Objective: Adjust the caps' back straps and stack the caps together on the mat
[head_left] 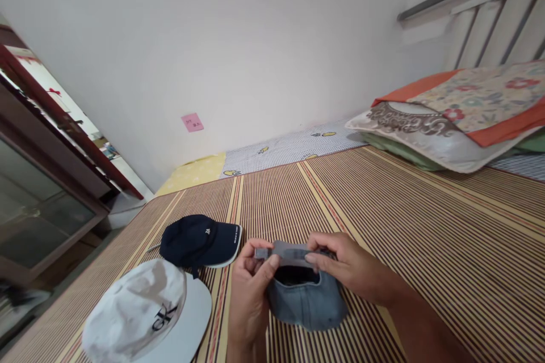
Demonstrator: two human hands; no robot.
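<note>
A blue-grey baseball cap [309, 303] is held between both hands, its back opening and strap toward the upper side. My left hand [252, 281] pinches the left part of the strap, a short strap end sticking out past the fingers. With thumb and fingers closed, my right hand [340, 264] grips the strap on its right side. Left of my hands lies a navy baseball cap [191, 241] with a small white emblem. Nearer to me is a white baseball cap [136, 309] with black letters, partly cut off by the bottom edge.
A striped mat [272, 204] covers the bed under the caps. Pillows [426, 130] with a floral, orange-edged cover lie at the far right, below a slatted headboard [498, 22]. A pink note [193, 122] is on the white wall. A glass-fronted cabinet [38, 198] stands at the left.
</note>
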